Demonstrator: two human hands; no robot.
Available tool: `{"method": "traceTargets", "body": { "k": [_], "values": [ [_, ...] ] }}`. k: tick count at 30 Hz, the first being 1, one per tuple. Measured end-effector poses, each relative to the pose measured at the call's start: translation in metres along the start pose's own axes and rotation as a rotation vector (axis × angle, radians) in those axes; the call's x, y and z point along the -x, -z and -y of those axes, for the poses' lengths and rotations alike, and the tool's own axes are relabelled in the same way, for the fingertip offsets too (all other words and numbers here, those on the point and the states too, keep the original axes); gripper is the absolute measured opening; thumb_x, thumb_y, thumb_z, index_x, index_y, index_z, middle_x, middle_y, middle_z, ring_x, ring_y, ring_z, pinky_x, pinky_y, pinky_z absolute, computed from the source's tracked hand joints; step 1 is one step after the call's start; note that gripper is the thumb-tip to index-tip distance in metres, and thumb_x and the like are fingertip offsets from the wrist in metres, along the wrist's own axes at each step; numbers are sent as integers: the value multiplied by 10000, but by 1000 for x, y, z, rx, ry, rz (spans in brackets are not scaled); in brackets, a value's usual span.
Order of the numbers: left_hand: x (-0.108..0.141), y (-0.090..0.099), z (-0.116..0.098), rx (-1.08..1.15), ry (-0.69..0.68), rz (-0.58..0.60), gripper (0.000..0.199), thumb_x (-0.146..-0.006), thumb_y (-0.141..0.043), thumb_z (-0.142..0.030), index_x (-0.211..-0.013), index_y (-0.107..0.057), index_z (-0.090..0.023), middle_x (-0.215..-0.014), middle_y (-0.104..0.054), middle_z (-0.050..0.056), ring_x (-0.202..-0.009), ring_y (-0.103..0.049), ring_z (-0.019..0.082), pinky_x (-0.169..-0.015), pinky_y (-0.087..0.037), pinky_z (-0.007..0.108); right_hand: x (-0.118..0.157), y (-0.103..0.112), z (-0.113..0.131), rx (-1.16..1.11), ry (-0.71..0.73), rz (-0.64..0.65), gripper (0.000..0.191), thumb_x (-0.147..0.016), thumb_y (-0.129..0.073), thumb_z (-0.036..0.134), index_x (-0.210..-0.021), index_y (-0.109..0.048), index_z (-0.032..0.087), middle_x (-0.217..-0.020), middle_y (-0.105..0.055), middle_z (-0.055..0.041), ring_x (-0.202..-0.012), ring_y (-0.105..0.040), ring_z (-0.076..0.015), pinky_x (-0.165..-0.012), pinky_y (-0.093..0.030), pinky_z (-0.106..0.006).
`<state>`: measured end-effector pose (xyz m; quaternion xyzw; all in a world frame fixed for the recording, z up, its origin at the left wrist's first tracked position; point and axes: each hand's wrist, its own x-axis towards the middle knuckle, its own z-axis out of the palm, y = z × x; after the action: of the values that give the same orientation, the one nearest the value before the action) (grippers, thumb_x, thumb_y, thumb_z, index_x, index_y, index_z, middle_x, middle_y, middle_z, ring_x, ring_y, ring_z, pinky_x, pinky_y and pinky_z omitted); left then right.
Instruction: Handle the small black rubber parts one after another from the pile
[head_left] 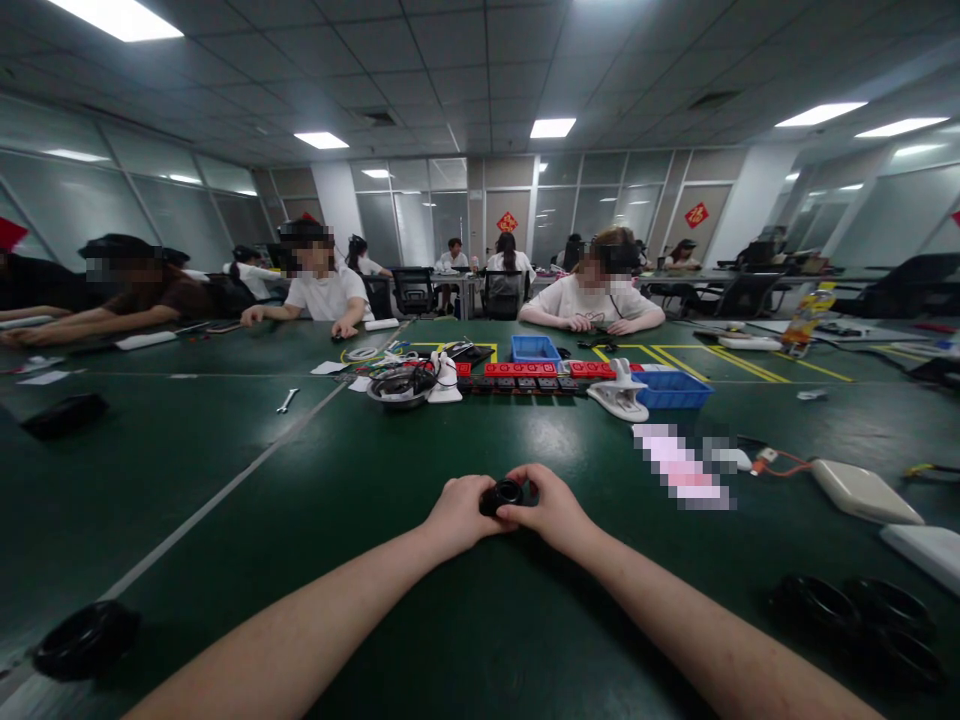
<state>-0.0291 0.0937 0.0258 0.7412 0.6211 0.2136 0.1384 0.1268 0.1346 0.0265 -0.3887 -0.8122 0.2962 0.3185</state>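
Note:
Both of my hands meet over the middle of the green table around a small black ring-shaped part with a round opening that faces me. From the left, my left hand is closed on its side, the fingertips partly hidden behind it. My right hand grips the opposite side, thumb at the lower front and index finger curled over the top. More black rings lie in a group at the lower right. One larger black ring rests at the lower left.
Ahead stand blue bins, a row of red and black blocks, a white clamp and a bowl of cables. A wrench lies left, a beige power bank right. People sit across the table.

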Motion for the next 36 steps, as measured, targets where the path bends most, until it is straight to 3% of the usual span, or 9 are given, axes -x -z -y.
{"method": "traceTargets", "body": {
  "k": [4,9,13,17,21,26,32,36],
  "values": [
    [-6,5,6,59,-99,79,347,-617,-604,-456,-840,-578,-191,-800,-569,4,-743,-531,173,-624,-375,242,-7,12,2,-36,19,136,360,-570,-676,229,-912,-581,170,-892,-536,-29,-815,-498,-159,-706,-405,-284],
    [-10,9,12,65,-201,146,352,-628,-604,-450,-849,-573,-178,-779,-548,0,-715,-520,159,-605,-370,233,-12,23,0,-232,-16,401,406,-623,-622,172,-1022,-551,191,-957,-564,-20,-834,-525,-148,-753,-415,-290],
    [-11,9,15,51,-215,153,380,-626,-602,-479,-855,-572,-177,-784,-549,2,-727,-515,165,-624,-375,243,-12,23,-5,-376,-55,464,430,-628,-604,150,-1050,-533,197,-941,-590,-15,-821,-546,-147,-745,-427,-295],
    [-11,7,13,66,-192,166,391,-627,-607,-475,-876,-577,-176,-809,-559,12,-760,-519,177,-655,-384,256,-12,19,-9,-418,-41,438,419,-628,-605,155,-1040,-539,199,-940,-594,-16,-819,-548,-150,-747,-430,-303],
    [-8,6,11,126,-153,102,404,-666,-594,-423,-1002,-543,-205,-895,-560,18,-805,-521,174,-702,-401,268,-12,17,-14,-372,-52,358,436,-642,-606,195,-1068,-510,193,-950,-578,-22,-815,-537,-146,-749,-428,-305],
    [3,12,6,160,-130,54,740,-589,-656,-427,-1234,-336,-259,-1150,-457,50,-943,-489,203,-802,-398,320,-8,21,-14,-166,-14,164,584,-572,-668,260,-1102,-440,168,-1014,-506,-54,-802,-492,-147,-714,-415,-292],
    [7,6,-3,55,32,-96,687,-551,-639,-518,-1135,-433,-220,-1050,-513,62,-978,-480,243,-827,-375,360,-3,8,-9,-27,-45,-48,559,-526,-694,355,-993,-455,163,-902,-511,-34,-749,-480,-151,-674,-406,-287],
    [2,-2,-8,23,38,-57,578,-555,-633,-518,-1022,-493,-207,-994,-544,54,-937,-502,243,-783,-390,344,-2,-6,-5,63,-93,-107,428,-533,-679,399,-845,-491,174,-805,-531,-16,-732,-490,-164,-634,-384,-280]
  ]
}}
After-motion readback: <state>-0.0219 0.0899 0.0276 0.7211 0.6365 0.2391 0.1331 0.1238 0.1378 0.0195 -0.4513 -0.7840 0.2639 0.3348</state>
